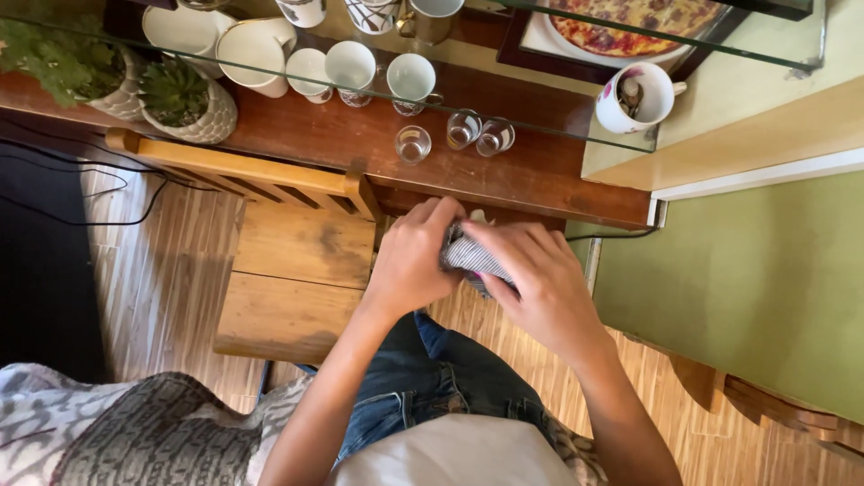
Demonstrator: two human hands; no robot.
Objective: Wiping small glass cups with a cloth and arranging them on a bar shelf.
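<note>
My left hand (pixel 409 261) and my right hand (pixel 540 279) meet just below the front edge of a brown wooden shelf (pixel 540 180). Together they clasp a small striped grey-and-white cloth (pixel 470 256), which is bunched between the fingers. Something small and pale peeks out above the cloth; I cannot tell what it is. On the shelf right above my hands stand three small clear glasses (pixel 461 135).
White cups and mugs (pixel 351 65) line the shelf under a glass pane (pixel 630 139), with two potted plants (pixel 184 99) at left and a mug of small items (pixel 634 97) at right. A wooden chair (pixel 288 261) stands left of me. A patterned cloth (pixel 108 432) lies lower left.
</note>
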